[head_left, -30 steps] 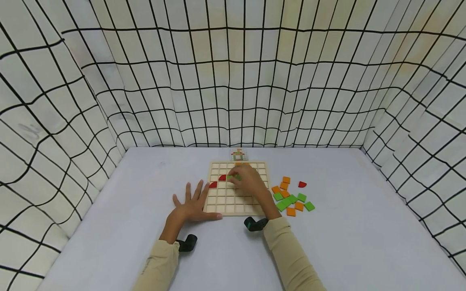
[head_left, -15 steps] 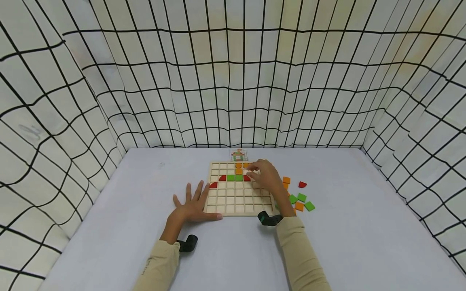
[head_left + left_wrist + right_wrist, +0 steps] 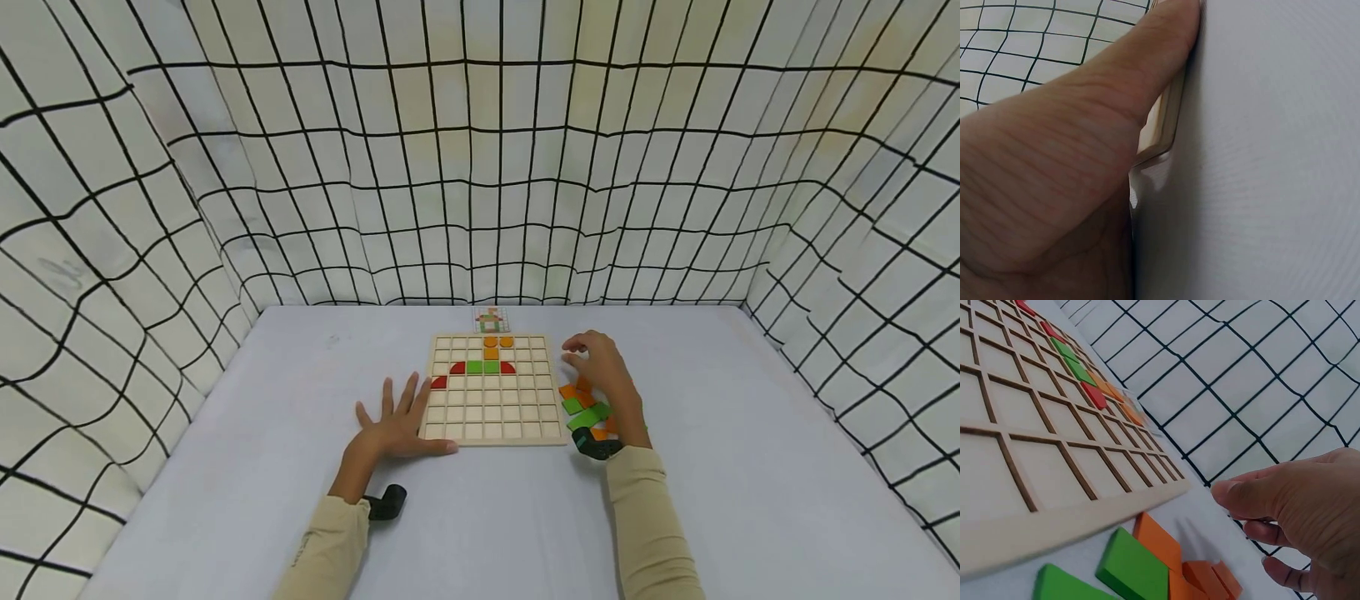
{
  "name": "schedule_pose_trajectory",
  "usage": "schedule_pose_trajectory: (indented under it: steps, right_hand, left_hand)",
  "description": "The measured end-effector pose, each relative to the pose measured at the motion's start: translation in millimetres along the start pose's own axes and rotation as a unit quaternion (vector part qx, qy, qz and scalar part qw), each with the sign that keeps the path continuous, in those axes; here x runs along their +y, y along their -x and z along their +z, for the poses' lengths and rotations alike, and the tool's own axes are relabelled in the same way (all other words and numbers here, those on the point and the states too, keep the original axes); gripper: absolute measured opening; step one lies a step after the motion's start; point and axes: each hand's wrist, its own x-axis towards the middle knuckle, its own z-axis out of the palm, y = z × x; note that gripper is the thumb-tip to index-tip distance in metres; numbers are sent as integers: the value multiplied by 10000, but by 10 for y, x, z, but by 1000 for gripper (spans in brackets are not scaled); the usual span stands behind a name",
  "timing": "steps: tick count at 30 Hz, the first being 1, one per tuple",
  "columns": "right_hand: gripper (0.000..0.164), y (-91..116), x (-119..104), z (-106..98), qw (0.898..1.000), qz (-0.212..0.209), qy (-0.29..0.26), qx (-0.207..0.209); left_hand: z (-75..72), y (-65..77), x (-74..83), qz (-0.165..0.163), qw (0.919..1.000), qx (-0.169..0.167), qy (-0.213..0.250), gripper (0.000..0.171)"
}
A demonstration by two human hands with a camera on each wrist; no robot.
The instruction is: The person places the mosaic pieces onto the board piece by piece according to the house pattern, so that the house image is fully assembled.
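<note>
A wooden grid board (image 3: 525, 412) lies on the table. My left hand (image 3: 393, 432) rests spread at its lower left corner, thumb along the front edge; the left wrist view shows the thumb (image 3: 1110, 81) against the board's side (image 3: 1163, 119). Right of the board, my right hand (image 3: 606, 367) hovers with loosely bent fingers, and the right wrist view shows nothing between them. Three orange pieces (image 3: 491, 353), two green squares (image 3: 475, 367) and three red quarter-round pieces (image 3: 507, 367) sit in cells. Loose green tiles (image 3: 1132, 565) and orange tiles (image 3: 1157, 540) lie beside the board, partly hidden by my right arm.
A small card with a printed grid pattern (image 3: 491, 320) lies behind the board. White walls covered by black netting (image 3: 480, 208) surround the table (image 3: 465, 517) at the back and sides. A black wrist camera (image 3: 386, 502) sits at my left wrist.
My right hand has moved right, off the board to above the loose tiles. Two green squares and a right-hand red piece now show uncovered in the cells. My left hand has stayed put.
</note>
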Motion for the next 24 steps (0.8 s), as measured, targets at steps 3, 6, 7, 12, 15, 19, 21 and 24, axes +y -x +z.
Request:
schedule_pose_trajectory:
  steps: [3,6,7,12,15,19,21,24]
  right_hand:
    - [22,31,84,-55,9993,310,-60,-178]
    - [23,50,161,-88,9975,579,6,-397]
    - [24,56,182,-95,9968,653,33,-461]
    - [24,82,240,-134,9952,755,64,-614]
    - [24,99,257,-153,9956,708,83,-613]
    - [23,110,285,-164,9951,749,146,-634]
    - [22,116,298,-174,9938,835,146,-713]
    - [20,114,307,-193,9927,871,100,-827]
  left_hand:
    - [-6,6,2,-8,10000,-6,6,122]
    - [-7,11,5,6,10000,-23,7,121]
    - [-8,12,7,13,10000,-24,27,121]
    - [-14,15,12,8,10000,3,26,121]
    - [-13,11,8,9,10000,14,12,121]
    - [-8,9,4,11,10000,13,31,121]
    - [-8,15,8,13,10000,-7,45,121]
    - [-16,15,7,-10,10000,-39,40,121]
